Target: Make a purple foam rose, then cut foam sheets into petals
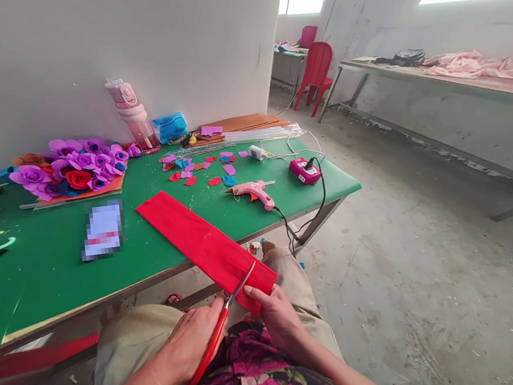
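The red handles of the scissors (215,339) are being gripped by the closed left hand (196,332). The red strip (201,236) is being pinched near its lower end by the right hand (277,314), the thumb being pressed on top and the fingers being hidden beneath. One blade is being laid across the strip just beside that thumb; how far the blades are being spread cannot be told.

The strip is being seen as long, flat and lightly creased, with straight sides. Its far end is being supported by the green table (59,246), while its near end is being held out past the front edge, above the lap. A red flap is being shown below the blade.

The strip's left side is being bordered by green tabletop, which is being shared with a pixelated item (102,230). To the strip's right, near the front edge, a pink glue gun (254,193) is being seen, its cord being draped over that edge. Beyond the table's right corner, bare grey floor (409,274) is being shown.
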Demonstrator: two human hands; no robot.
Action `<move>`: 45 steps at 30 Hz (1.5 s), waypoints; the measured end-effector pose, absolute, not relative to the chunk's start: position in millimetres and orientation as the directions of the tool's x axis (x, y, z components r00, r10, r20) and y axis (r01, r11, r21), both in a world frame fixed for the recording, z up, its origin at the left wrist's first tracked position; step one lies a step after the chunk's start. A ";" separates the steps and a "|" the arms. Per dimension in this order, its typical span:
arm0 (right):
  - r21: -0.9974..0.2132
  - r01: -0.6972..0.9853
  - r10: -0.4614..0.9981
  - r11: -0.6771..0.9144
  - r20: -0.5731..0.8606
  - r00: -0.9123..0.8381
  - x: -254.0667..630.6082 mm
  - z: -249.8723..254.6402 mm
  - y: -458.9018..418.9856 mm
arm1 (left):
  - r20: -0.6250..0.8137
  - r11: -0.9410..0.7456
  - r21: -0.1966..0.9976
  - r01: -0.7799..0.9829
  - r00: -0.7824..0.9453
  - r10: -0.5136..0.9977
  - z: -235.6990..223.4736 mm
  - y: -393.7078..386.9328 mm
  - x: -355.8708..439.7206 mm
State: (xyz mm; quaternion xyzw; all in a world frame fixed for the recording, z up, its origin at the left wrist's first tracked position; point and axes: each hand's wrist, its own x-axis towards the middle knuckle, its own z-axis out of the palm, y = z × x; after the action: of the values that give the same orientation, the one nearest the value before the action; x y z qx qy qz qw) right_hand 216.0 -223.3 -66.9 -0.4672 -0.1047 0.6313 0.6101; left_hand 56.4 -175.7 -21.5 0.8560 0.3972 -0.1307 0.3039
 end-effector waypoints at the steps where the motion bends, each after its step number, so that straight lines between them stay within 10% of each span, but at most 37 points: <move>1: -0.703 -0.676 0.876 -0.222 -0.448 0.179 216.0 -68.0 -223.3 | -0.466 -0.490 0.430 0.759 0.651 0.600 -22.4 -175.7 56.3; 13: -0.688 -0.692 0.887 -0.219 -0.436 0.152 220.4 -68.7 -223.7 | -0.399 -0.423 0.568 0.706 0.686 0.609 -22.8 -179.0 57.6; 45: -0.665 -0.696 0.854 -0.272 -0.500 0.144 226.4 -75.6 -232.8 | -0.407 -0.529 0.394 0.752 0.658 0.633 14.5 -159.7 40.1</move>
State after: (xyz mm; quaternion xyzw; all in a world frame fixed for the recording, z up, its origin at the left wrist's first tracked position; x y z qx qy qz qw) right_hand 226.4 -232.8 -75.6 -0.4640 -0.0853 0.6485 0.5973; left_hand 40.1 -159.7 14.5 0.8677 0.3991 -0.1075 0.2763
